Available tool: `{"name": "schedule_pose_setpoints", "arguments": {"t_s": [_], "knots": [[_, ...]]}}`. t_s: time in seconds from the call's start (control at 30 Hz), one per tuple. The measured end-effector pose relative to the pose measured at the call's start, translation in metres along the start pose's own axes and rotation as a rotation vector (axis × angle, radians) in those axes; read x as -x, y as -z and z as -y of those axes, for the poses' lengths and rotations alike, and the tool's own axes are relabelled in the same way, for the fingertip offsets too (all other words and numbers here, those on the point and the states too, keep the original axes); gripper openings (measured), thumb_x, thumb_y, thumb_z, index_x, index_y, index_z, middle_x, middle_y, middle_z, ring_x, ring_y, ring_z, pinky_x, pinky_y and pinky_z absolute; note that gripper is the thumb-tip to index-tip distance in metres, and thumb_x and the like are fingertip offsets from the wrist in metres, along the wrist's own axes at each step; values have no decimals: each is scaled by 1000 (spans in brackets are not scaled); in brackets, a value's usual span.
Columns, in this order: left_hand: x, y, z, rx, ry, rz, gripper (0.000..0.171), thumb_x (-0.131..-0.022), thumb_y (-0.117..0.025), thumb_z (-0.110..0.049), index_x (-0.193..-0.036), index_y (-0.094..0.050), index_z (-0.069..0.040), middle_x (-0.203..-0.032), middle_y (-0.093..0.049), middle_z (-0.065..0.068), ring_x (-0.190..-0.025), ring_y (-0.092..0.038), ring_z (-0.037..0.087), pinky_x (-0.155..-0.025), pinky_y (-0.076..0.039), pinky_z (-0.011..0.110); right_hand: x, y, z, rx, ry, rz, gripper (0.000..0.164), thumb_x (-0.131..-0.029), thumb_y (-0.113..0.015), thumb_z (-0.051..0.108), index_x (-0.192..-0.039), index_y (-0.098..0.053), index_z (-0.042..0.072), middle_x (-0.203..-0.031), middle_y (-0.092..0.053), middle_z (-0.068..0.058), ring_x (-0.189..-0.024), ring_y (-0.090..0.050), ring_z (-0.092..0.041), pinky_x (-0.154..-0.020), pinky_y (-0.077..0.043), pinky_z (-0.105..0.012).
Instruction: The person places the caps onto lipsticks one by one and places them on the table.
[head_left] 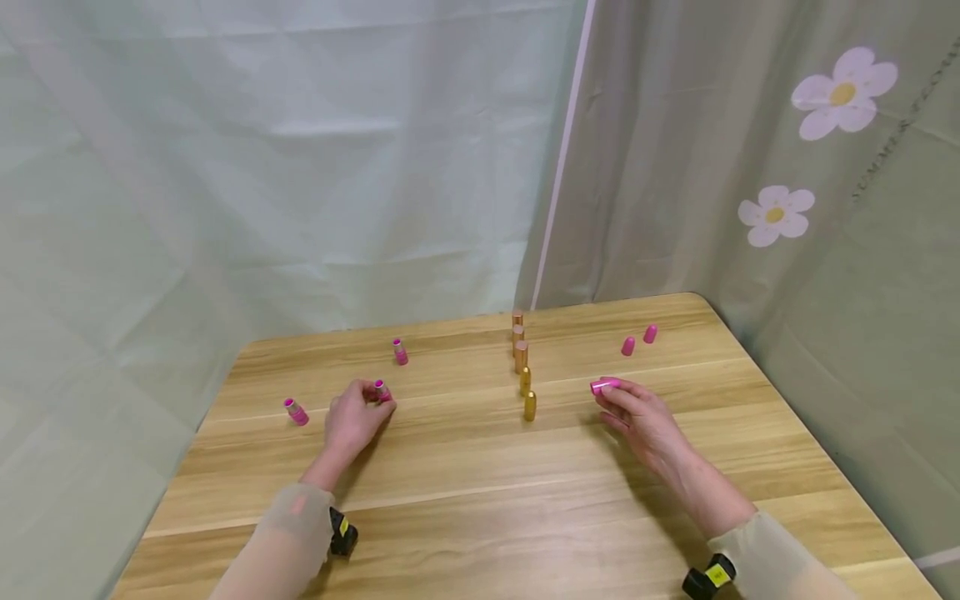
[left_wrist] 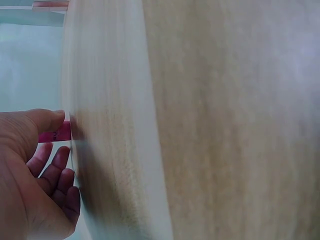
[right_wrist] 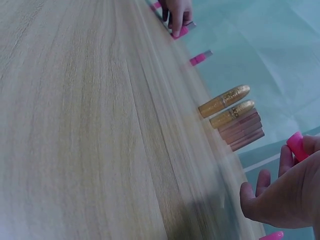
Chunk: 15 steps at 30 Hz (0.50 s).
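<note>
At the left of the table, my left hand [head_left: 354,419] pinches a pink lipstick tube [head_left: 383,390] that stands upright, its cap off and a silver collar on top. In the left wrist view, thumb and fingers sit about its pink base [left_wrist: 61,132], which meets the wood. Over the right side, my right hand [head_left: 643,421] holds a glossy pink lipstick cap [head_left: 606,384] tilted sideways, above the table. Two more uncapped pink lipsticks stand near the left hand, one farther back [head_left: 401,352] and one to its left [head_left: 297,412].
Two gold lipsticks [head_left: 530,406] and several copper-coloured tubes [head_left: 521,357] stand in a row at mid-table. Behind the right hand, two pink caps stand, one nearer [head_left: 628,346] and one farther [head_left: 650,334]. A pale curtain [head_left: 375,167] hangs along the table's [head_left: 480,517] back edge.
</note>
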<state>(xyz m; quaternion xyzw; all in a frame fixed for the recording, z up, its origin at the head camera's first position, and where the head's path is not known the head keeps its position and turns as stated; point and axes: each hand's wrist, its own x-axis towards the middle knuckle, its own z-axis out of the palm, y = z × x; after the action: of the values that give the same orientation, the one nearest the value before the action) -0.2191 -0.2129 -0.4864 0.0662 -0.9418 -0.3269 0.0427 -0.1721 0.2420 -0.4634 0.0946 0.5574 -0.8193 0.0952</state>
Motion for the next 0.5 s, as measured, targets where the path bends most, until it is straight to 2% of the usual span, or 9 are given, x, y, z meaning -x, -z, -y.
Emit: {"name": "schedule_pose_setpoints", "arguments": {"t_s": [0.33, 0.5], "knots": [[1, -1, 0, -11, 8, -17, 36, -95, -73, -27, -118, -59, -3, -116, -66, 19, -107, -53, 39, -94, -37, 55, 0, -1, 0, 12, -2, -2, 8, -103, -63, 12, -103, -69, 17, -103, -74, 6, -108, -66, -12, -115, -37, -46], [4, 1, -1, 35, 2, -11, 33, -95, -73, -22, -116, -58, -2, -112, -67, 19, -102, -57, 35, -93, -42, 52, 0, -1, 1, 13, 4, -8, 7, -103, -63, 12, -104, -69, 17, -102, -74, 7, -109, -66, -12, -113, -39, -44]]}}
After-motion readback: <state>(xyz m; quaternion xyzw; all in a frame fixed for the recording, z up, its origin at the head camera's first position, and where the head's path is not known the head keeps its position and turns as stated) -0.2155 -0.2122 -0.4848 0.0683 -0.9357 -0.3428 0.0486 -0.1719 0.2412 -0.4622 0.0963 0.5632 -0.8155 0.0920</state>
